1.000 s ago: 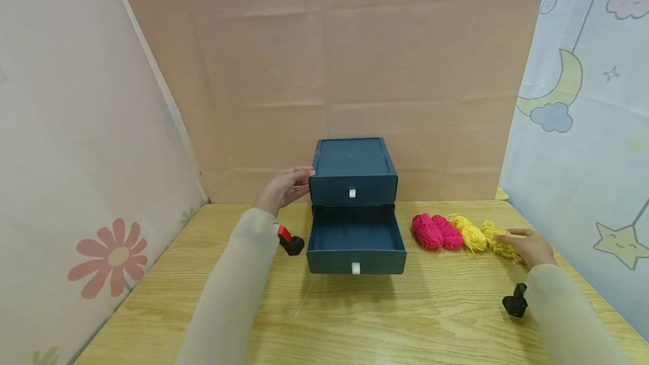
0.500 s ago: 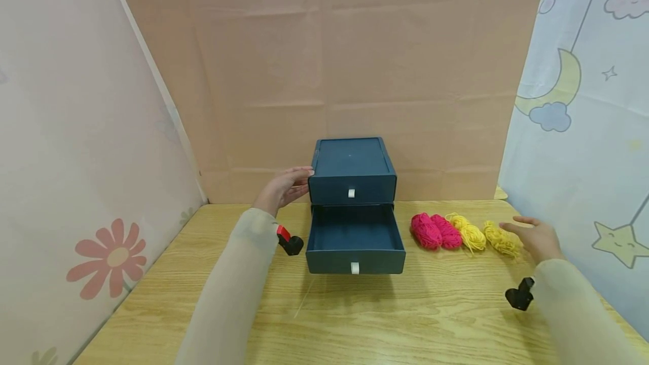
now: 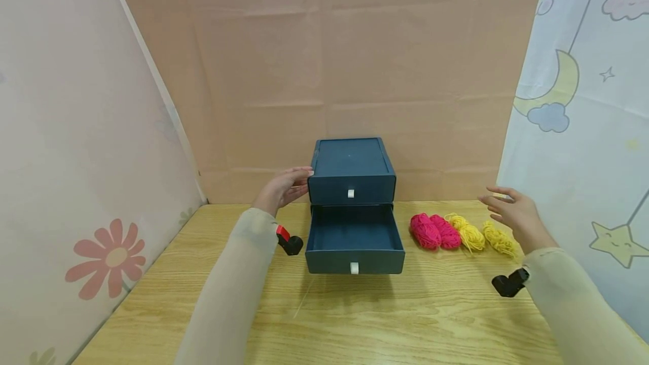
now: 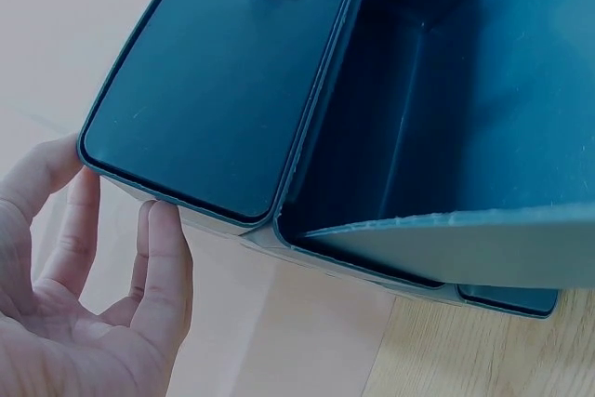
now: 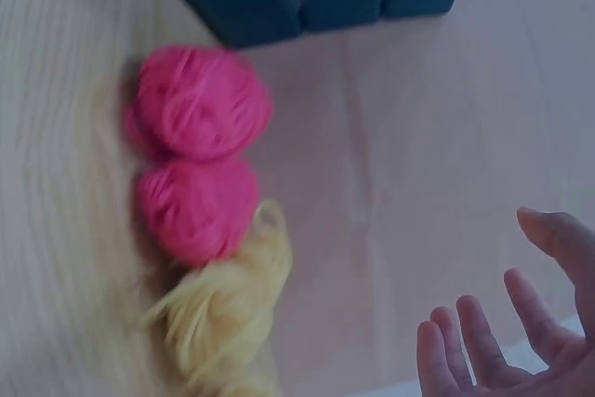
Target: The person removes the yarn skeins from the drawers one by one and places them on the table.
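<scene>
A dark blue drawer cabinet [image 3: 355, 156] stands on the table, its lower drawer [image 3: 355, 262] pulled out with a bare floor inside. My left hand [image 3: 284, 189] touches the cabinet's left side near the upper drawer; in the left wrist view the fingertips [image 4: 165, 220] rest against its edge, fairly straight. To the right of the cabinet lie two pink yarn balls [image 3: 433, 231] and two yellow yarn skeins [image 3: 471, 234] in a row. Above the outermost yellow skein [image 3: 499, 238] hovers my right hand [image 3: 517, 216], fingers loosely bent and holding nothing.
The wooden table [image 3: 405, 320] reaches towards me. A brown sheet [image 3: 405, 72] hangs behind the cabinet, with patterned cloths [image 3: 598, 145] along both sides. Black wrist cameras [image 3: 509, 283] sit on both sleeves.
My right hand has let go of the outermost yellow skein, then lifted and moved a little left above the row. My left hand stays against the cabinet.
</scene>
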Motion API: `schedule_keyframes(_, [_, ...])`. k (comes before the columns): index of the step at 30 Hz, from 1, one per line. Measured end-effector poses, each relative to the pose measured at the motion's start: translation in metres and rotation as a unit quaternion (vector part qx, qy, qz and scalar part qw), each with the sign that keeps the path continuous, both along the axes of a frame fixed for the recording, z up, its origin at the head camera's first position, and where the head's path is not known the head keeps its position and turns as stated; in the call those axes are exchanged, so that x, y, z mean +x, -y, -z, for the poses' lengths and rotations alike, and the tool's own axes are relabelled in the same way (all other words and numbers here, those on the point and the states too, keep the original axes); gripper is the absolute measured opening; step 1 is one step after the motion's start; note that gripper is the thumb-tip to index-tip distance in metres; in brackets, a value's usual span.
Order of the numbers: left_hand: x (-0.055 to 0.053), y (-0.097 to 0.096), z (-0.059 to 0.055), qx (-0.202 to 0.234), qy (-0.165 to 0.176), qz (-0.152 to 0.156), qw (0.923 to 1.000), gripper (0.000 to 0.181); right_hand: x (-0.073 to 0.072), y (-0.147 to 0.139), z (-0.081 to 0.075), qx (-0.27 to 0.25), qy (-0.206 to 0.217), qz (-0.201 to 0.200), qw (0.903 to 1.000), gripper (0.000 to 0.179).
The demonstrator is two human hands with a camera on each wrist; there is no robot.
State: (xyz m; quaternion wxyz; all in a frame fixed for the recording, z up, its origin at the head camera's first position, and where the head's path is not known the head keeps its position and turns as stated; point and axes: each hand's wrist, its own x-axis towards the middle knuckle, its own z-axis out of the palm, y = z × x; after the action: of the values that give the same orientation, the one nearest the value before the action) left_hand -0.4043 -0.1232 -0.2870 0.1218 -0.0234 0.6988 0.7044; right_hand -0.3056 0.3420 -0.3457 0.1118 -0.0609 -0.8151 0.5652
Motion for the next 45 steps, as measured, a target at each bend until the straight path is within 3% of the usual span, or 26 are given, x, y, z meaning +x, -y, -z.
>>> schedule_keyframes(7, [-0.001,0.001,0.000,-0.004,0.000,0.001,1.0000,0.039,0.008,0.037,-0.023,-0.094,-0.071,-0.070,0.9906,0.023])
schedule_keyframes(12, [-0.001,0.001,0.000,-0.005,0.001,0.000,1.0000,0.039,0.019,0.064,-0.035,-0.124,-0.110,-0.109,0.9802,0.025])
schedule_keyframes(18, [-0.001,0.001,0.000,-0.001,0.002,0.003,1.0000,0.039,0.032,0.099,-0.042,-0.126,-0.152,-0.149,0.9690,0.024])
schedule_keyframes(21, [-0.001,0.001,0.000,0.001,0.002,0.004,1.0000,0.039,0.039,0.115,-0.043,-0.086,-0.161,-0.153,0.9712,0.023])
schedule_keyframes(26, [0.000,0.000,0.000,0.001,0.003,0.003,1.0000,0.039,0.054,0.138,-0.044,0.007,-0.142,-0.133,0.9809,0.027])
schedule_keyframes(30, [0.000,0.000,0.000,0.003,0.002,0.000,1.0000,0.039,0.065,0.156,-0.041,0.014,-0.129,-0.144,0.9811,0.030])
schedule_keyframes(39, [0.000,-0.001,0.001,0.003,0.005,-0.008,0.9999,0.038,0.086,0.194,-0.017,0.010,-0.092,-0.236,0.9673,0.033])
schedule_keyframes(45, [0.000,-0.001,0.000,-0.002,0.005,-0.007,1.0000,0.038,0.087,0.208,0.003,0.032,-0.056,-0.283,0.9568,0.034])
